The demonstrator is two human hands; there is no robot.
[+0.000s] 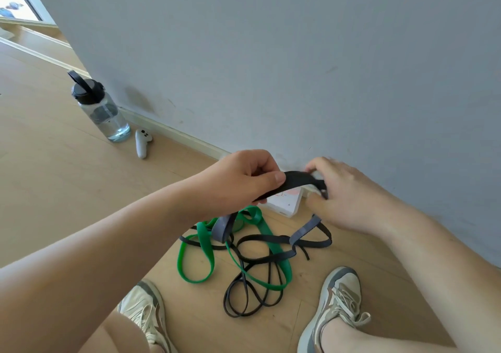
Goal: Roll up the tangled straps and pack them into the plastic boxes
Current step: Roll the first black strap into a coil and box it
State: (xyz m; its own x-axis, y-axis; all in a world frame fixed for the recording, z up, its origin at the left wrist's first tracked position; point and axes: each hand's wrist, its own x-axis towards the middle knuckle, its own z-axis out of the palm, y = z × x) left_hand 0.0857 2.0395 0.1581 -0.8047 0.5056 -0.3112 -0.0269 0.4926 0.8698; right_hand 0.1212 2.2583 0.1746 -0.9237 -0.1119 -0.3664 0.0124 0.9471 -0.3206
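A wide black strap (295, 180) is arching in the air, with the left hand (241, 179) pinching one part and the right hand (349, 192) gripping its far end. Below it, green straps (204, 241), thin black straps (252, 295) and a grey strap (223, 228) are lying tangled together on the floor (81, 190). A whitish plastic box (287, 203) is sitting by the wall, partly hidden behind the held strap

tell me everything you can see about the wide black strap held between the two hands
The wide black strap is flat and matte, seemingly rubber or elastic. It arches between both hands: the left hand pinches it between thumb and fingers, the right hand grips its far end, blurred there. It hangs in front of a white box by the wall, and below the left hand it drops toward the tangled pile on the floor.
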